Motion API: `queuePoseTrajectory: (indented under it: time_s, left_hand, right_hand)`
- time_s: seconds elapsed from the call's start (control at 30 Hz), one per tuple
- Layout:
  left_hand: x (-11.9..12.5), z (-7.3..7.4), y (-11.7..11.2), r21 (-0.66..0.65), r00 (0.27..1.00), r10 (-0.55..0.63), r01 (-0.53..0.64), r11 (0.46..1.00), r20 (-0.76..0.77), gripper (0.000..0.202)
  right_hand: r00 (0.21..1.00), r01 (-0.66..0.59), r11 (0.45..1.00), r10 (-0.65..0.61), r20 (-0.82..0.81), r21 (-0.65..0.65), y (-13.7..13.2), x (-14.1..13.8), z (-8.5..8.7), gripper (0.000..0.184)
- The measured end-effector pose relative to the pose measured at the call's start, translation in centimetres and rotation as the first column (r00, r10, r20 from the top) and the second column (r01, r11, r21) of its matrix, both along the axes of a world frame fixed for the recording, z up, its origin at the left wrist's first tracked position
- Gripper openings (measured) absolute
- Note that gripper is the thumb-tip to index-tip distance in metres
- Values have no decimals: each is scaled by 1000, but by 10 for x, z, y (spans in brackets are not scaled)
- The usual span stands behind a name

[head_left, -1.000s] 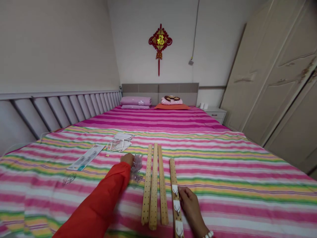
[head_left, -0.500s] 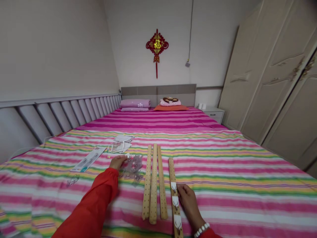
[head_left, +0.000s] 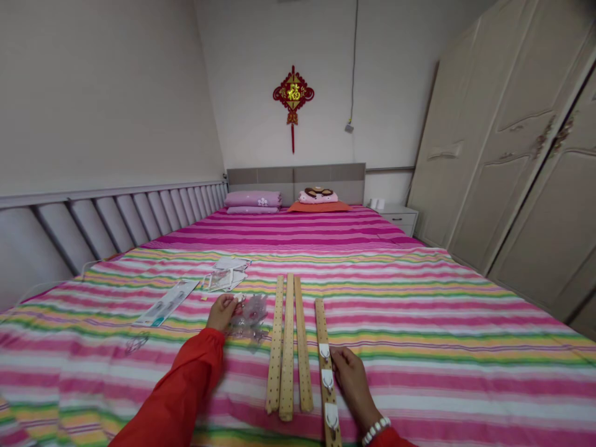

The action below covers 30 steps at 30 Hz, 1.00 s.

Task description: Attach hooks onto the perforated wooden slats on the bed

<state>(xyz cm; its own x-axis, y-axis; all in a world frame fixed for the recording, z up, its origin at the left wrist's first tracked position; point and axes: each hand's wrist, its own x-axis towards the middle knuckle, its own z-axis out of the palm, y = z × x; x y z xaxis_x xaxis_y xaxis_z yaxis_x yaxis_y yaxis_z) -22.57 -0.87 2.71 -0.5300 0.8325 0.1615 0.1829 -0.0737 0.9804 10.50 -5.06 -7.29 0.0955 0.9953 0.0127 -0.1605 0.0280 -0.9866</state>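
Left hand, centre-left of frame: fingers pinched narrow, small white piece at the fingertips, looks like a hook but too small to be sure. Right hand, lower centre-right: fingers curled, fingertips at the right edge of a drilled wooden strip, level with the top hook. Probably there to steady the strip; whether it grips or only touches, cannot tell.

That strip lies lengthwise, running to the bottom edge of the frame, three white hooks in a row on its near half, hook ends toward the viewer. Far half bare, holes showing. Three more wooden strips lie just left of it, side by side, without hooks; likely set apart so the hooked one has room. All on the striped sheet, which serves as a flat work surface.

Containers: clear plastic bags in a loose heap between left hand and strips, small shiny bits inside, not countable. Probably kept there for easy reach. Flat packet further left, greyish shapes inside, unclear what. Pale wrappers heaped beyond the left hand, contents, if any, can't be told. Thin clear tangle at left, no contents readable.
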Motion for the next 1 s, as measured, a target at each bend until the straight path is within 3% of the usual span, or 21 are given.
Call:
queuePoseTrajectory:
  time_s: [0.07, 0.17, 0.27, 0.4, 0.5, 0.63, 0.7, 0.9, 1.0]
  left_hand:
    - [-1, -3, -6, -10, 970, -43, 41, 999, -240, 17]
    - [-2, -6, -15, -93, 834, -94, 52, 994, -544, 22]
    - [1, -5, -20, -189, 732, -198, 96, 977, -652, 37]
    - [4, -1, -19, -361, 578, -395, 179, 915, -714, 56]
    - [1, 1, -15, -308, 642, -325, 143, 941, -695, 51]
    - [0, -1, -7, -88, 877, -111, 79, 993, -468, 23]
    - [3, -2, -3, -23, 945, -18, 11, 1000, -327, 16]
    - [10, -3, 4, -25, 987, 61, -65, 998, -150, 16]
    - [9, -2, -3, -47, 947, -19, 4, 999, -321, 11]
  right_hand:
    - [1000, 2, 1000, -2, -11, 1, 0, 0, 0, 37]
    - [1000, 4, 1000, -4, -14, 0, 0, -1, 0, 36]
    - [1000, 6, 1000, -6, -5, -4, 0, -1, 0, 37]
    - [1000, 2, 1000, -2, -3, 1, 0, 0, -1, 37]
    - [1000, 1, 1000, -1, -9, 10, 0, 0, -2, 37]
    - [1000, 7, 1000, -7, -15, 1, 0, -1, -1, 37]
    - [1000, 13, 1000, -13, -17, -2, 0, -1, 1, 37]
    - [1000, 3, 1000, -3, -22, -5, 0, -1, 1, 37]
    - [1000, 0, 1000, 0, -16, -8, 0, -1, 0, 38]
